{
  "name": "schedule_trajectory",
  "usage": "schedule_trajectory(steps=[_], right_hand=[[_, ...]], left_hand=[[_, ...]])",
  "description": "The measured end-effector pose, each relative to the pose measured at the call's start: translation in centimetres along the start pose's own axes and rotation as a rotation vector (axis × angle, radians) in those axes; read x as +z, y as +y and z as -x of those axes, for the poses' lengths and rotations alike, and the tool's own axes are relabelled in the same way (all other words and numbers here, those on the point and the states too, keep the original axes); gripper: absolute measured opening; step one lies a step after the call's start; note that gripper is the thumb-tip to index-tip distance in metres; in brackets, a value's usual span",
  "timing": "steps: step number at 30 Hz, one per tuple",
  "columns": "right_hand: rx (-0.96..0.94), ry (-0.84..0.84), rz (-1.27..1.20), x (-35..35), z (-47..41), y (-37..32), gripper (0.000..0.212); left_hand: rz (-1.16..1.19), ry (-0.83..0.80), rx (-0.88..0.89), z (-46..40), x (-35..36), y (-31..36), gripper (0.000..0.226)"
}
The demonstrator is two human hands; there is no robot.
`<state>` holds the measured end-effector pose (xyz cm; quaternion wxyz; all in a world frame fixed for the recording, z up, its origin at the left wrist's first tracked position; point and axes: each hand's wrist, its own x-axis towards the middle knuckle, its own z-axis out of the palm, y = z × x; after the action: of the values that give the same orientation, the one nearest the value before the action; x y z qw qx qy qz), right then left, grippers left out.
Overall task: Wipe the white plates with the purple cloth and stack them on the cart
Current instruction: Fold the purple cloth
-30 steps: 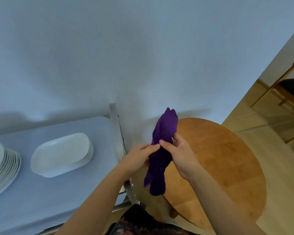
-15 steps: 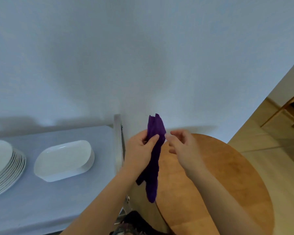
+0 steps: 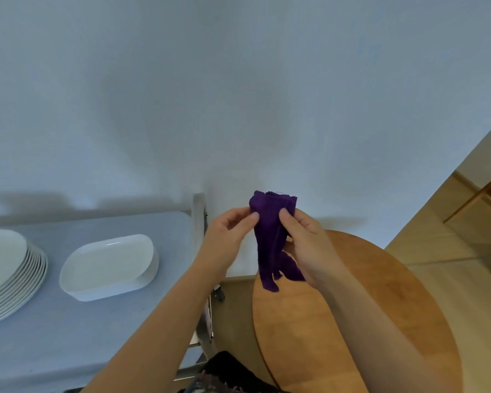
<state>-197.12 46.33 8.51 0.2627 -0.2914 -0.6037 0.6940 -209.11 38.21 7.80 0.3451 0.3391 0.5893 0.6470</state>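
The purple cloth (image 3: 270,236) hangs bunched in the air between the cart and a round table. My left hand (image 3: 227,236) pinches its upper left edge and my right hand (image 3: 306,242) pinches its upper right edge. On the grey cart top (image 3: 68,330) to the left lies a stack of white oval dishes (image 3: 108,265). A stack of several round white plates (image 3: 9,273) sits at the far left, partly cut off by the frame edge.
A round wooden table (image 3: 338,321) stands at the lower right below my right arm. The cart's metal upright (image 3: 198,211) rises between cart and table. A white wall fills the back. A wooden chair (image 3: 488,199) is at the far right edge.
My right hand, apart from the cloth half a second ago, now pinches its top right edge. Both hands have spread the top of the cloth wider.
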Motion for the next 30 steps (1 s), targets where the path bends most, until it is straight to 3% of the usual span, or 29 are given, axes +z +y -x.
schedule_trajectory(steps=[4, 7, 9, 13, 18, 22, 26, 30], right_hand=[[0.015, 0.012, 0.056, -1.3, 0.2, -0.7, 0.024], [-0.031, -0.001, 0.101, -1.6, 0.6, -0.7, 0.019], [-0.059, 0.014, 0.094, -1.3, 0.8, -0.5, 0.015], [-0.038, 0.114, -0.062, -0.5, 0.7, -0.6, 0.021], [-0.035, 0.097, -0.242, -0.8, 1.1, -0.9, 0.035], [-0.021, 0.065, -0.167, -0.5, 1.1, -0.7, 0.021], [-0.016, 0.019, -0.105, -0.2, 1.1, -0.3, 0.019], [-0.033, 0.107, -0.148, -1.0, 0.8, -0.5, 0.019]], left_hand=[[0.049, 0.060, -0.095, -1.0, -1.3, 0.4, 0.014], [-0.098, -0.214, -0.154, -0.7, -1.0, 0.2, 0.036], [-0.096, -0.291, -0.128, -0.2, 0.0, -0.4, 0.044], [0.069, -0.189, -0.100, 0.1, 0.7, -0.9, 0.021], [0.323, -0.085, -0.245, -0.4, -0.9, -1.0, 0.029], [0.247, -0.087, -0.273, 0.1, -0.2, -0.8, 0.033], [0.021, -0.192, -0.100, 0.8, 1.2, -1.0, 0.041], [0.148, 0.044, -0.120, 0.2, 0.2, -1.3, 0.035]])
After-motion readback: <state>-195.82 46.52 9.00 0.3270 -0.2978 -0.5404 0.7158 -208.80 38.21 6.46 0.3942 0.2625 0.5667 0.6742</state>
